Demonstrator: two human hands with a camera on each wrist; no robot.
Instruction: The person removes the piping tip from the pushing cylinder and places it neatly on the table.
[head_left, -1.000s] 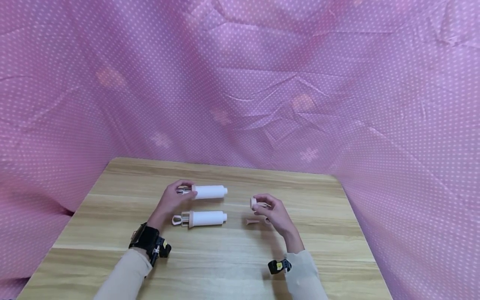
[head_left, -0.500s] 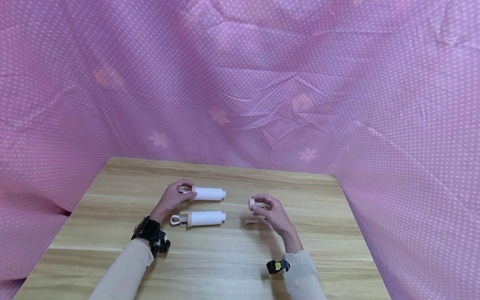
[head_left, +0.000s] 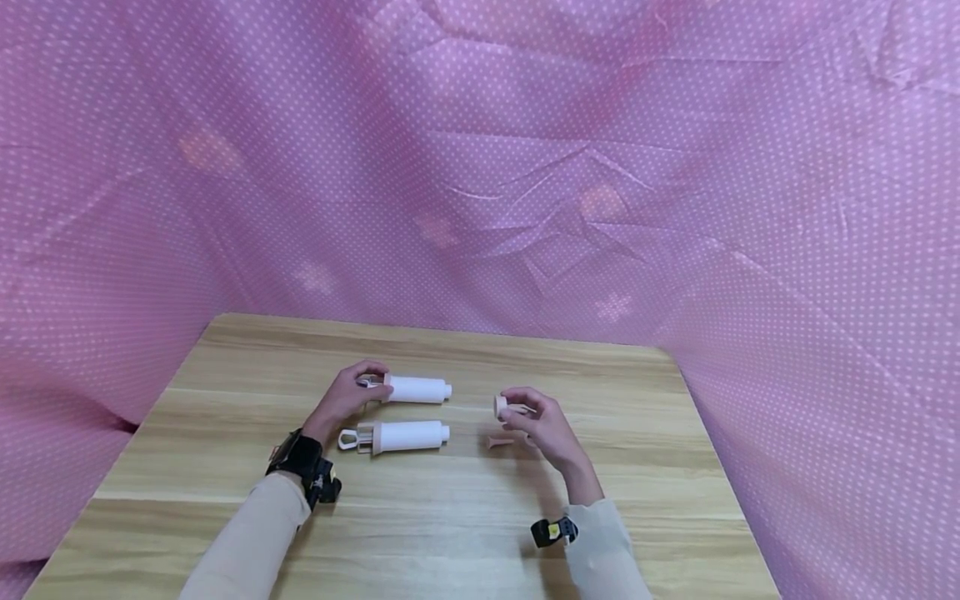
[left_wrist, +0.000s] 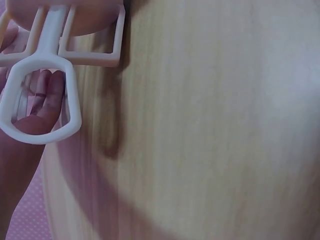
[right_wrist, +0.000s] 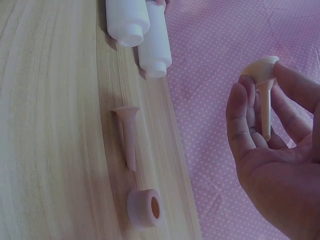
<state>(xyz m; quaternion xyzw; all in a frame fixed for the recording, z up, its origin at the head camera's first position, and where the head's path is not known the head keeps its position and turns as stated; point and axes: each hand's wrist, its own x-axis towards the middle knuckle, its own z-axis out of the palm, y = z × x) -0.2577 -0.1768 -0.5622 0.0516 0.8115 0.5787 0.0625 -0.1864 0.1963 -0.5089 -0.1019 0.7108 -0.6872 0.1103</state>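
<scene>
At the far left of the table, my left hand [head_left: 348, 393] grips the collar end of a white syringe-like tube [head_left: 417, 389]. Its white loop handle [left_wrist: 70, 107] and pink frame [left_wrist: 95, 57] show large in the left wrist view. A second such tube [head_left: 408, 436] lies nearer, parallel to it. My right hand [head_left: 547, 421] pinches a cream funnel-shaped nozzle [right_wrist: 265, 102] by its wide head, above the table; its thin stem points down in the right wrist view. Below that hand lie a pink funnel-shaped nozzle [right_wrist: 128, 137] and a pink ring-shaped cap [right_wrist: 142, 209].
The wood-grain table [head_left: 420, 542] has rounded far corners. Behind it and along both sides hangs a pink dotted cloth [head_left: 480, 208]. Black camera straps sit on both wrists.
The far tube has shifted slightly toward the near one, with my left hand still on it. My right hand keeps its pinch on the nozzle, nearly still. The view has drifted a little.
</scene>
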